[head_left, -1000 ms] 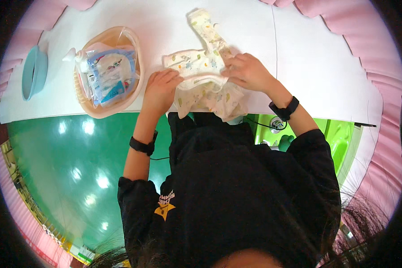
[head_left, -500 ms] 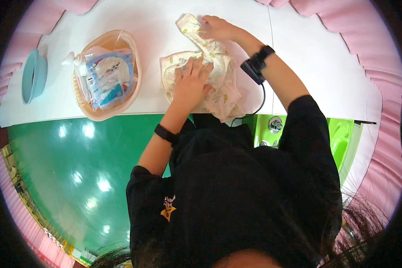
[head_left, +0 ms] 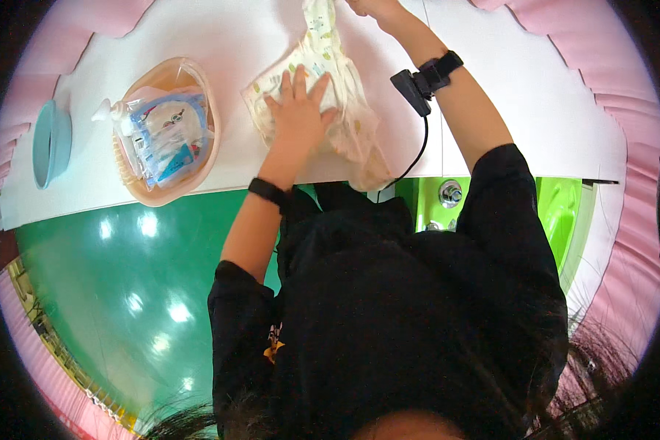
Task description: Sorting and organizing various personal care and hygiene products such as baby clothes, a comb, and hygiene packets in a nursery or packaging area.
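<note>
A cream baby garment (head_left: 350,110) with a small yellow-green print lies spread on the white table, its near end hanging at the front edge. My left hand (head_left: 301,117) rests flat on it, palm down with fingers spread. One narrow part of the cloth, like a sleeve or leg, stretches away to the upper rim of the picture. There my right hand (head_left: 378,9) has its fingers curled in at that far end and seems to grip the fabric; the picture's edge cuts off the fingertips.
Left of the garment, a beige basin (head_left: 214,125) holds clear plastic packets, a blue-rimmed item and a white pump bottle (head_left: 119,114). A light-blue basin (head_left: 64,143) stands farther left. Pink curtain (head_left: 616,66) borders the table. A bright green sink unit (head_left: 557,220) with a metal fitting (head_left: 450,193) lies right.
My right hand has moved away toward the far edge, and the narrow part of the garment now stretches farther out. The crumpled cloth lies flatter under my left hand, whose fingers have spread.
</note>
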The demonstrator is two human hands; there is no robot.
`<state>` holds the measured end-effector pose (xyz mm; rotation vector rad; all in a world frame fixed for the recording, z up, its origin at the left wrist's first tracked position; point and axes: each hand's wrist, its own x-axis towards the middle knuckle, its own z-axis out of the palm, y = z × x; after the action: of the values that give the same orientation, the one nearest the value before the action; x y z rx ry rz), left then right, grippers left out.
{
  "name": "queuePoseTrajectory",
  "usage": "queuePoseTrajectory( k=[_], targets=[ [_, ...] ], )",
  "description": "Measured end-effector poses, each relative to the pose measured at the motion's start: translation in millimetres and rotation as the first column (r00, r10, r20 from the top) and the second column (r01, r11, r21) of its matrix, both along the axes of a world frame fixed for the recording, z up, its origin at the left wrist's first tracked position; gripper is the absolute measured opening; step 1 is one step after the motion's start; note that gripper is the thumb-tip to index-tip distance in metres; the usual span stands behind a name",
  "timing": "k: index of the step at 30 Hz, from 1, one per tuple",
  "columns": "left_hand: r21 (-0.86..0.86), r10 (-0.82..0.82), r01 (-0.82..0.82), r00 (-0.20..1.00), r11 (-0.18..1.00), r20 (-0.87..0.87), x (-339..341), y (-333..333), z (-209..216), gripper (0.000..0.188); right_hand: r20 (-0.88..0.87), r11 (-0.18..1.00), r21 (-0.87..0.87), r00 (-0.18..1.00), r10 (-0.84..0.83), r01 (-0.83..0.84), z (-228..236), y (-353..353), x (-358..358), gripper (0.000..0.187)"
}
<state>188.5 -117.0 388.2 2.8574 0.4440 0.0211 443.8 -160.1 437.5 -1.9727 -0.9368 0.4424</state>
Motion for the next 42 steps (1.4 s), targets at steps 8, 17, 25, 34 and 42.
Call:
queuePoseTrajectory(
  k=[8, 17, 25, 34, 42],
  targets=[
    [0.155, 0.090, -0.078, 0.993, 0.985, -0.071, 40, 38, -15, 0.066, -0.303, 0.981, 0.189, 0.948, 0.095, -0.038, 43, -91, -75, 0.022],
    [0.298, -0.027, 0.011, 0.998, 0.954, 0.049, 21, 48, 4, 0.042, -0.331, 0.997, -0.068, 0.943, 0.023, -0.048, 20, -154, -185, 0.019],
    [0.307, 0.022, -0.029, 0.999, 0.951, 0.028, -27, 53, 7, 0.031, 0.221, 0.932, -0.093, 0.906, 0.361, -0.349, 3, -149, -226, 0.027],
    [0.052, -0.030, 0.027, 0.997, 0.998, 0.070, -17, 15, 75, 0.029, 0.218, 0.889, -0.264, 0.875, 0.433, -0.374, -25, -160, -246, 0.024],
    [0.111, -0.325, 0.316, 0.942, 0.942, 0.077, 11, 22, -12, 0.045, 0.227, 0.947, -0.188, 0.926, 0.300, -0.261, -41, -161, -225, 0.020]
  ],
)
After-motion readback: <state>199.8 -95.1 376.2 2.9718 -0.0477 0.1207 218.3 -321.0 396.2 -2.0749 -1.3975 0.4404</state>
